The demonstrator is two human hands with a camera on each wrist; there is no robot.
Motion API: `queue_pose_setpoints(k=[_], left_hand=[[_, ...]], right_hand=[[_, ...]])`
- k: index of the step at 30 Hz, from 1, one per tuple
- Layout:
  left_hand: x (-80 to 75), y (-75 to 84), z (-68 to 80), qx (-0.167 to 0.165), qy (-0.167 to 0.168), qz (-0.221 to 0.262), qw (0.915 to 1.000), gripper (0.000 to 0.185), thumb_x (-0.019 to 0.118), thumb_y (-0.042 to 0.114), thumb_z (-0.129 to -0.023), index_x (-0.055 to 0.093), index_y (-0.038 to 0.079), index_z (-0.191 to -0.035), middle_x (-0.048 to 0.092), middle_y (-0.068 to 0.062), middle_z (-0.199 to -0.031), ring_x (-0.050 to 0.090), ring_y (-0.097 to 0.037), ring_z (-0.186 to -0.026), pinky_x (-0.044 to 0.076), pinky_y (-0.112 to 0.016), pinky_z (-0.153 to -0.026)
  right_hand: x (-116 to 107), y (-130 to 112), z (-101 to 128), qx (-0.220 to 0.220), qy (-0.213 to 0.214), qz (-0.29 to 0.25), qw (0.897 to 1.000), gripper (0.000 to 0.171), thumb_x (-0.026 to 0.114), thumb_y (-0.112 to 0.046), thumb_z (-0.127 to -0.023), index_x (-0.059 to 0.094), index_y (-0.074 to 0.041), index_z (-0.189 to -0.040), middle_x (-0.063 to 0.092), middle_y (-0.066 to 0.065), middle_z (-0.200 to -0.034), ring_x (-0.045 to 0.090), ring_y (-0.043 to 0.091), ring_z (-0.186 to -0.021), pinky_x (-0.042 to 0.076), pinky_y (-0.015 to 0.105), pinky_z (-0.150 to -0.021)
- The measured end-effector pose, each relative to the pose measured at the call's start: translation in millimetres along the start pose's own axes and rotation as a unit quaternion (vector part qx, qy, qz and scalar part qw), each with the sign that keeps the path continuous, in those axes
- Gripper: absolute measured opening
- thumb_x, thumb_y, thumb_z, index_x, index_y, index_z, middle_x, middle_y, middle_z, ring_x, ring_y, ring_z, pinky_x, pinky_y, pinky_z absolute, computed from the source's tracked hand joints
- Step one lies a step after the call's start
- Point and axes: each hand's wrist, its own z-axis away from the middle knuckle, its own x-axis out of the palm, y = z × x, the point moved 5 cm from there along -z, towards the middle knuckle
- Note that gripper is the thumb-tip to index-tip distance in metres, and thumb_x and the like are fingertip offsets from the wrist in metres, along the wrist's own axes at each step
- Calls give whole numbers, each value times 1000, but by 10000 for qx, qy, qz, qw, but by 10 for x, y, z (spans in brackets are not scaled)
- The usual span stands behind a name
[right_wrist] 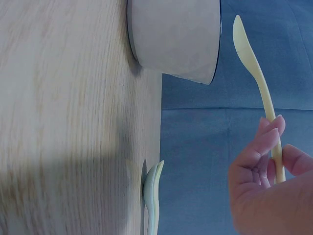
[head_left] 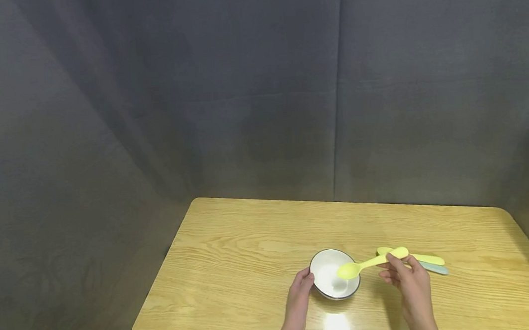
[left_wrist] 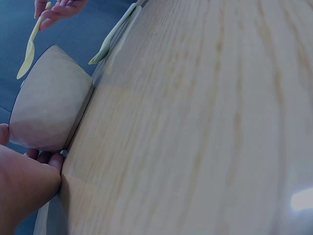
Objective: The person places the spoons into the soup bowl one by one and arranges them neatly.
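Extends the left hand [head_left: 299, 293] from the bottom edge of the head view, leaning rightward, and holds the white bowl [head_left: 326, 273] by its left side, thumb at the rim, fingers bent against the outer wall. Rests that bowl on the table [head_left: 234, 266], at lower centre-right. Tilts the right hand [head_left: 410, 278] leftward at lower right, raised above the tabletop, pinching a yellow spoon [head_left: 373, 262] by its handle between thumb and fingers. Points its head leftward over the bowl's opening. Has a second yellow spoon [head_left: 431, 259] and a pale blue utensil [head_left: 437, 268] lying just beyond.
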Motion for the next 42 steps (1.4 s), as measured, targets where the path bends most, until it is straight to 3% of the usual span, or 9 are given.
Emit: queue_pose_setpoints(k=[20,28,42], left_hand=[[-5,-3,26,-38,60,-33,10000,51,50,43,-105,58,8,-142,61,-7,-143,47,-37,-140,31,-65,-117],[-6,-5,10,-57,59,-45,10000,51,50,44,-105,58,9,-142,58,-9,-147,41,-41,-144,25,-71,-117],[-16,-3,-9,-130,108,-67,9998,52,51,44,-104,58,8,-141,62,-7,-141,43,-40,-143,26,-69,-117]], right_hand=[[10,13,-1,145,67,-23,9999,5,63,-14,-105,65,-14,-100,76,-1,-77,69,10,-59,58,20,-61],[32,23,-14,166,132,39,9998,7,63,-14,-104,65,-16,-98,76,-1,-78,70,10,-59,59,20,-61],[95,122,-11,383,215,514,9977,7,66,-11,-102,59,-10,-101,75,-4,-73,70,10,-59,58,20,-59]])
